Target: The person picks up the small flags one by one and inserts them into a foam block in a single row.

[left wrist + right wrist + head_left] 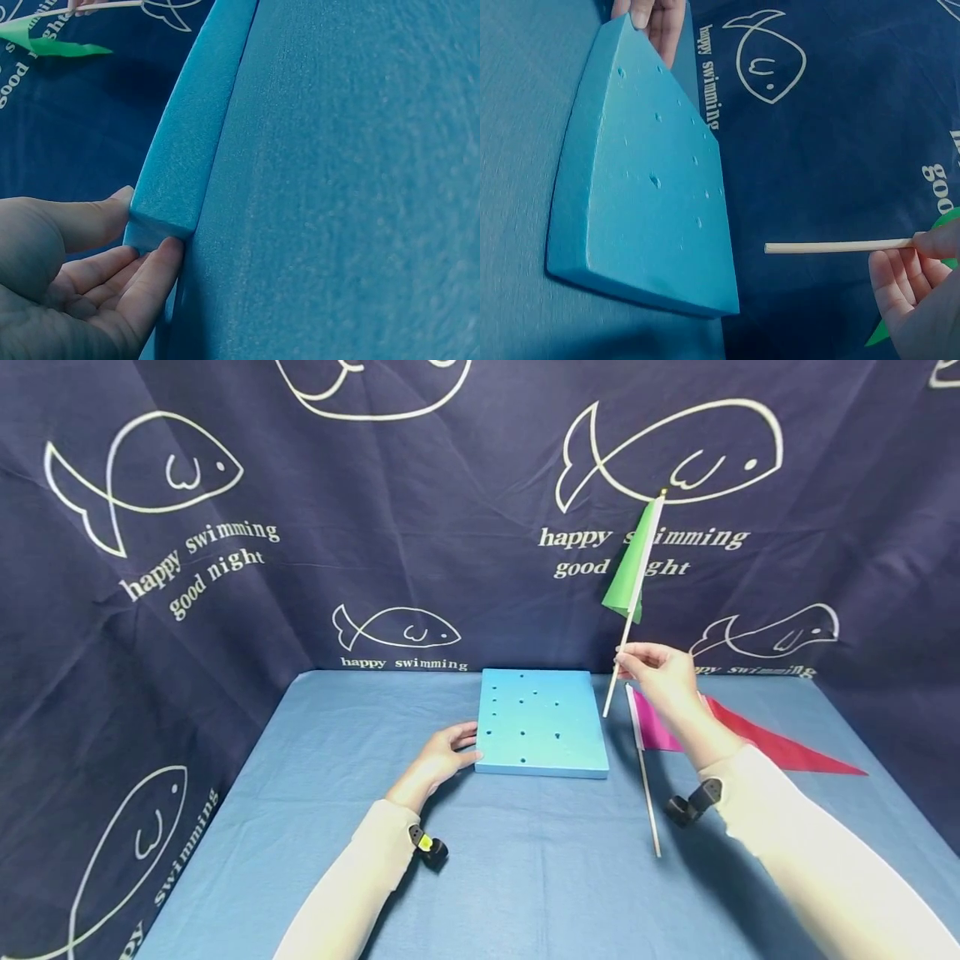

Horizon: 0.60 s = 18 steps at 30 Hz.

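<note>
My right hand (660, 672) pinches the wooden stick of a small green flag (633, 560) between thumb and fingers. The flag stands tilted in the air, its cloth above the hand. The stick's bare lower end (817, 247) hangs off the right edge of a light blue foam block (540, 727), apart from it. Several small holes dot the block's top. At the block's front left corner, my left hand (442, 756) holds on, thumb (97, 221) on the upper edge and fingers (157, 277) against the side.
Right of the block lie a pink flag (654, 722) on a pale stick and a red pointed flag (787, 743), partly under the right forearm. Blue cloth (525, 877) covers the table. A dark curtain (480, 527) with white fish drawings stands behind.
</note>
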### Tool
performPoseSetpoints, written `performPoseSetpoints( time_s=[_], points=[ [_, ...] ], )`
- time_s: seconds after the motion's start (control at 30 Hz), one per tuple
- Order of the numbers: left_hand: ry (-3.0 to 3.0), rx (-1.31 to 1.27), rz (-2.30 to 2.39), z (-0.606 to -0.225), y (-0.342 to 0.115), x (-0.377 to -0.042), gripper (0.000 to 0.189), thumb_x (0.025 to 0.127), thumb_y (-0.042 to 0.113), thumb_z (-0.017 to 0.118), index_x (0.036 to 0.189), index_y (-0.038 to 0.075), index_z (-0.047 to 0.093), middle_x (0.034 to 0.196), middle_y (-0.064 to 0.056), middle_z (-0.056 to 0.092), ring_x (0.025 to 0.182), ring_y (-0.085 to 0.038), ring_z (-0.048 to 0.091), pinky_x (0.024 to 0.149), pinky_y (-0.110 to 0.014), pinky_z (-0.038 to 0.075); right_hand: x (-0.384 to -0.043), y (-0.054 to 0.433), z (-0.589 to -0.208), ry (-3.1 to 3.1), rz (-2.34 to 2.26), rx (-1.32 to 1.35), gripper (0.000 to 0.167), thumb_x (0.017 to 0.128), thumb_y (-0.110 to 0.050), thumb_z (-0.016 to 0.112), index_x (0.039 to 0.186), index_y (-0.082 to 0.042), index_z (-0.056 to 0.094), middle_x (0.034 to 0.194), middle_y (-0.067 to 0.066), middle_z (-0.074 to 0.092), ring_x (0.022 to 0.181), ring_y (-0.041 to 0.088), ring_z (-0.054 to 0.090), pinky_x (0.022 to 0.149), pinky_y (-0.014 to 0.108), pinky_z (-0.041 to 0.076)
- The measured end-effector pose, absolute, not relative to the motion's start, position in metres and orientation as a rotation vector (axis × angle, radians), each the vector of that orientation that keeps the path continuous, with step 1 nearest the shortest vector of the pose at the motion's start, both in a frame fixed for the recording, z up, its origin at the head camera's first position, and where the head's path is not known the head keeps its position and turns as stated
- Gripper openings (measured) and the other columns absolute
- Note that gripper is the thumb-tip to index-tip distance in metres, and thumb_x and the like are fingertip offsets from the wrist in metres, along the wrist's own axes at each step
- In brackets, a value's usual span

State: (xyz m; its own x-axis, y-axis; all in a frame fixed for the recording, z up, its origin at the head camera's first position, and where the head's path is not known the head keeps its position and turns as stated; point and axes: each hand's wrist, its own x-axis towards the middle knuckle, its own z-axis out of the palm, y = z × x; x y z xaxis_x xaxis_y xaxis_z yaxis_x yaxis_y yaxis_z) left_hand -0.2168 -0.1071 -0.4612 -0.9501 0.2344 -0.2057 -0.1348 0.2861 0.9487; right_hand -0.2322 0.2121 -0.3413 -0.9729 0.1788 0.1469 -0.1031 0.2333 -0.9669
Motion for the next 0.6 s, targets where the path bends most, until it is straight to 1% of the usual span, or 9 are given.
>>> performPoseSetpoints(
  time_s=[0.23, 0.33, 0.5, 0.6],
  points=[
    [2.26, 0.083, 1.7, -0.46, -0.107, -0.215, 0.056, 0.09, 0.004, 0.067, 0.142, 0.007, 0.047, 0.137, -0.015, 0.057, 0.129, -0.029, 0.053, 0.1, -0.04, 0.049, -0.232, 0.197, -0.344, -2.256, 1.833, -0.014, 0.027, 0.091, -0.004, 0.065, 0.11, 0.014, 0.062, 0.07, -0.021, 0.067, 0.062, -0.004, 0.065, 0.065, 0.013, 0.055],
    [2.255, 0.076, 1.704, -0.459, -0.106, -0.214, 0.056, 0.089, 0.003, 0.067, 0.142, 0.007, 0.048, 0.137, -0.015, 0.057, 0.128, -0.029, 0.053, 0.099, -0.04, 0.049, -0.233, 0.193, -0.347, -2.238, 1.861, 0.018, 0.026, 0.091, -0.002, 0.064, 0.11, 0.016, 0.061, 0.069, -0.02, 0.067, 0.062, -0.004, 0.065, 0.064, 0.013, 0.055],
    [2.25, 0.078, 1.718, -0.46, -0.106, -0.214, 0.056, 0.089, 0.002, 0.067, 0.142, 0.006, 0.048, 0.137, -0.015, 0.057, 0.128, -0.029, 0.053, 0.099, -0.039, 0.05, -0.235, 0.187, -0.353, -2.206, 1.915, 0.032, 0.023, 0.091, -0.002, 0.065, 0.108, 0.015, 0.062, 0.07, -0.017, 0.068, 0.063, -0.001, 0.067, 0.068, 0.019, 0.058],
    [2.254, 0.083, 1.711, -0.46, -0.107, -0.215, 0.056, 0.09, 0.003, 0.067, 0.143, 0.007, 0.047, 0.138, -0.015, 0.056, 0.129, -0.029, 0.052, 0.1, -0.038, 0.05, -0.238, 0.182, -0.356, -2.195, 1.932, 0.039, 0.023, 0.09, -0.001, 0.065, 0.107, 0.015, 0.062, 0.07, -0.016, 0.068, 0.063, 0.001, 0.067, 0.068, 0.021, 0.058]
  ],
)
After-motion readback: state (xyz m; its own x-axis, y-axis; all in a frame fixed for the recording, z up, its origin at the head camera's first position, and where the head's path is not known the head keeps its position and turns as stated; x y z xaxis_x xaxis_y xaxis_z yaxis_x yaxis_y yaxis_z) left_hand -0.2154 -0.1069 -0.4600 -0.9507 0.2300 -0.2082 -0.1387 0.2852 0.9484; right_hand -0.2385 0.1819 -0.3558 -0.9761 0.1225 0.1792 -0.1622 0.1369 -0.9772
